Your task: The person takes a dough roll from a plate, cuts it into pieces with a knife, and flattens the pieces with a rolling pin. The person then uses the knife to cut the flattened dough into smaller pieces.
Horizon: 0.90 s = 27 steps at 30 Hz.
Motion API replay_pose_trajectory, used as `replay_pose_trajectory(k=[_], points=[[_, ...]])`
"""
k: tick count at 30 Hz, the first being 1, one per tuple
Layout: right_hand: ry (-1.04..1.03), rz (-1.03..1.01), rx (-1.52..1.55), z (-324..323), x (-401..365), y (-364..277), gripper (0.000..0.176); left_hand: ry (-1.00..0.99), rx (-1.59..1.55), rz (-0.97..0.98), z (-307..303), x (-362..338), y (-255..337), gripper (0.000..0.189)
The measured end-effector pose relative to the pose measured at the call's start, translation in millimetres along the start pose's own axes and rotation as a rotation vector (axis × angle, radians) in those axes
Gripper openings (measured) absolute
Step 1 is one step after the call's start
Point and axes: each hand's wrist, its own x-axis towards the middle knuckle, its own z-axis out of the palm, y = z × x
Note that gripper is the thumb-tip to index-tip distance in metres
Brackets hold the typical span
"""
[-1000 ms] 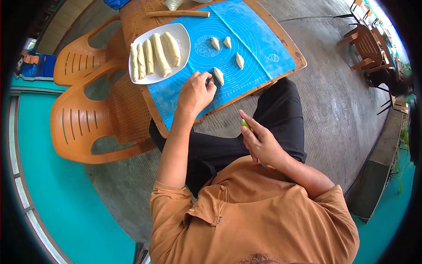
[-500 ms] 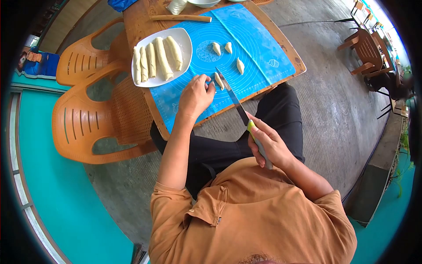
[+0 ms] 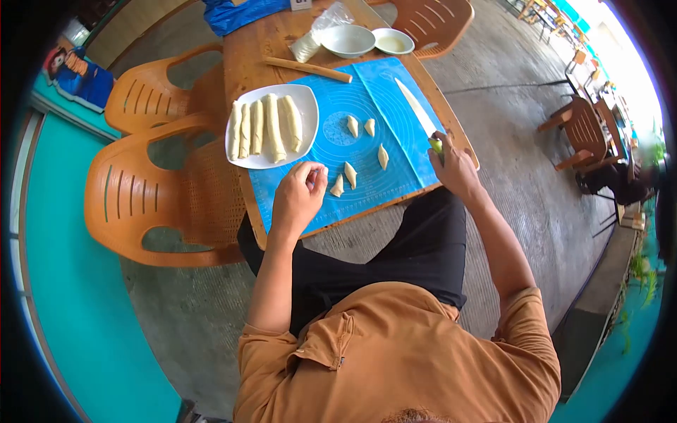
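Curled fingers close my left hand (image 3: 300,196) over the near left part of the blue mat (image 3: 321,211); whether anything is inside them is hidden. Just right of it lie two small cut dough pieces, a stubby one (image 3: 338,186) and a pointed one (image 3: 350,175). More pieces rest farther in, among them a slim one (image 3: 383,156). At the mat's right side my right hand (image 3: 455,168) grips the green-and-grey handle of a knife (image 3: 416,106), its long blade pointing away over the mat. A white plate (image 3: 309,106) holds several rolled dough sticks (image 3: 273,130).
Behind the plate lies a wooden rolling pin (image 3: 308,69). Farther back stand two white bowls (image 3: 348,42) and a clear bag of white contents (image 3: 305,48) on the wooden table (image 3: 247,49). Orange plastic chairs (image 3: 166,204) flank the left side; a blue plastic bag (image 3: 243,15) sits at the far corner.
The knife has moved from the dough piece near my left hand to the mat's right side. A second piece now shows beside that one. The view has tilted to show more of the table's far end.
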Motion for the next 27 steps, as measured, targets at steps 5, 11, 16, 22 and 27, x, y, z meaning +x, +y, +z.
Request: replay_pose_trajectory(k=[5,11,16,22,27], points=[[-0.051,-0.092,-0.227,18,63,30,0.042,0.11,-0.042,-0.023,-24,-10,2,0.023],[-0.027,-0.212,-0.268,31,103,59,0.038,0.16,-0.105,-0.084,-48,-19,2,0.02],[0.094,-0.318,-0.367,29,127,46,0.038,0.16,-0.089,-0.133,-53,-28,-9,0.019],[0.194,-0.585,-0.173,78,206,-30,0.037,0.067,0.035,-0.047,-13,-29,-14,0.022],[0.097,-0.543,-0.115,147,258,-79,0.05,0.057,0.202,0.116,25,-29,-19,0.041]])
